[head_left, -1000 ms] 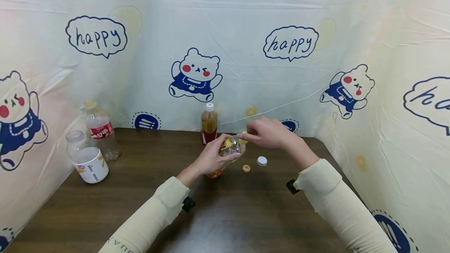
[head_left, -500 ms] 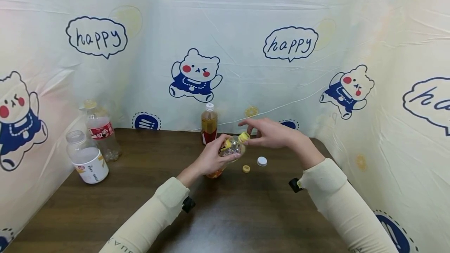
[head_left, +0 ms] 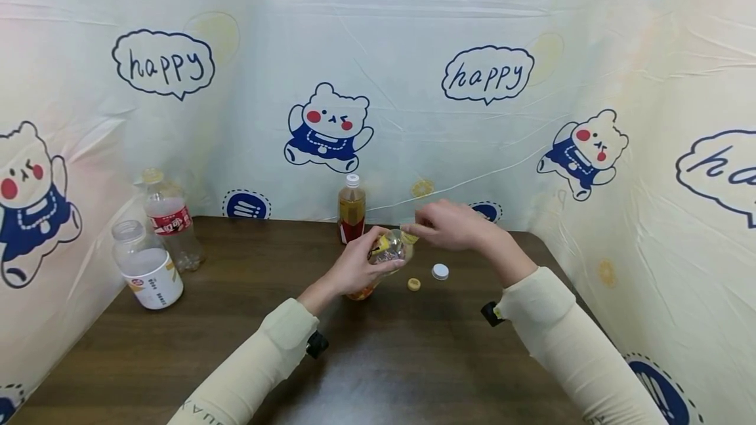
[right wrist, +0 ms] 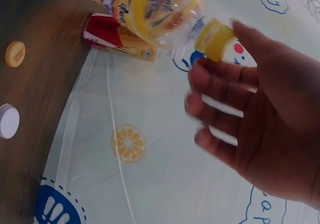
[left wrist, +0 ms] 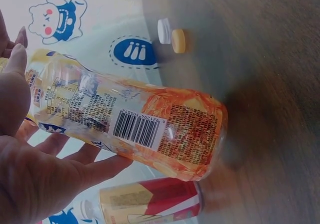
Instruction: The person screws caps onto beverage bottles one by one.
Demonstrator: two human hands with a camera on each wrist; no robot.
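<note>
One left hand (head_left: 353, 266), yours, fingers wrapped round a tilted drink bottle (left wrist: 132, 116), above the desk (head_left: 378, 366), toward its far edge; one right hand (right wrist: 265, 99), pinching the yellow cap (right wrist: 215, 39). Step, seemingly: cap-turning; next calls for steady bottle, even twist.

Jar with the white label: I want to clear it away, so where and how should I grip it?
Probably grip the jar round its labelled body, from the near side: it stands upright with that face exposed, while the red-labelled bottle stands behind it.
</note>
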